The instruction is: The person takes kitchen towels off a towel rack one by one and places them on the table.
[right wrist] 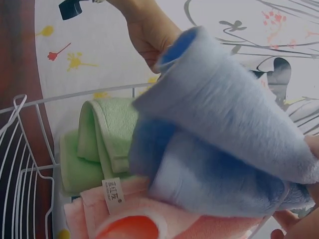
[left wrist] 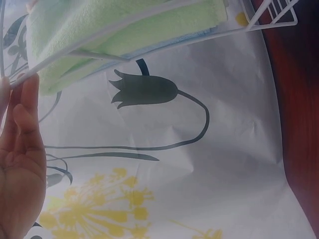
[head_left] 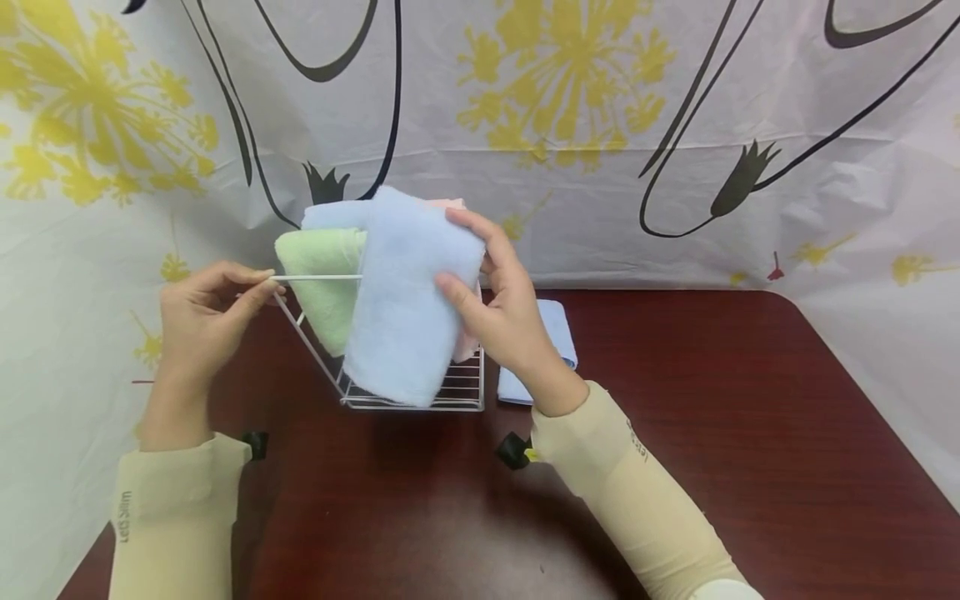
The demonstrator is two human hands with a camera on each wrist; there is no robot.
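My left hand [head_left: 198,325] pinches the upper left rim of a white wire basket [head_left: 412,407] between thumb and fingers. The basket looks tilted. My right hand [head_left: 504,308] grips a folded light-blue towel [head_left: 408,308] by its right edge, at the basket's front opening. Behind it, a folded green towel [head_left: 318,279] stands on the left inside the basket. A pink towel [right wrist: 184,219] with a white label lies beside the green one in the right wrist view. More light-blue cloth [head_left: 330,215] shows at the back of the basket. The held towel hides part of the basket.
A second folded blue towel [head_left: 558,329] lies on the dark red table [head_left: 712,433], right of the basket, partly behind my right wrist. A patterned white sheet [head_left: 562,225] hangs behind the table. Small black pieces [head_left: 514,451] sit at both wrists.
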